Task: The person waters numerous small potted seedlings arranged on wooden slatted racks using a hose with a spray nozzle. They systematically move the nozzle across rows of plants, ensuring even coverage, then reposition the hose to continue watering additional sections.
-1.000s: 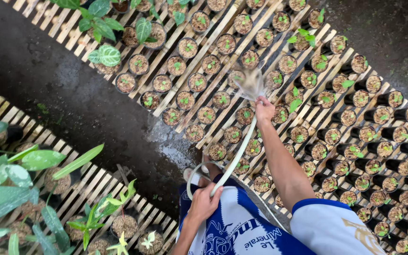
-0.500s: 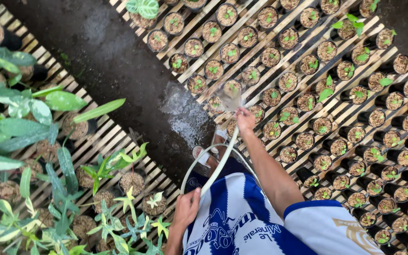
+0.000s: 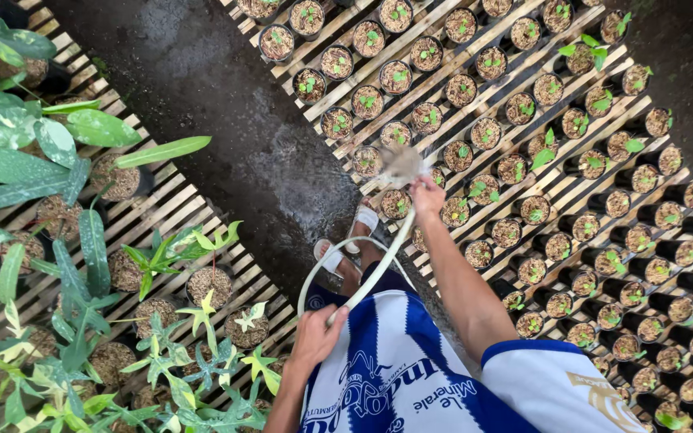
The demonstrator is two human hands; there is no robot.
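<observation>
Right hand (image 3: 427,192) grips the outlet end of the pale hose (image 3: 374,269), fingers closed around it, and a fan of water spray (image 3: 399,163) leaves it just beyond the knuckles. Left hand (image 3: 317,335) is closed on the same hose lower down, near the blue-and-white shirt (image 3: 395,377), and the hose loops out between the two hands and back past the sandalled feet (image 3: 350,240).

Taking the hose end as the landmark in the head view: the spray falls on the small black seedling pots (image 3: 399,136) directly ahead of it, at the near edge of the slatted wooden rack (image 3: 475,104). Just beside and below the hose end, the dark ground path (image 3: 226,104) shows a wet, glistening patch. Pots far to the right of the hose end and along the top of the rack fill many rows, and whether they are wet cannot be told. Judging by this, only the nearest pots are being watered; most of the rack seems left. Well left of the hose end stand larger leafy plants (image 3: 42,160).
</observation>
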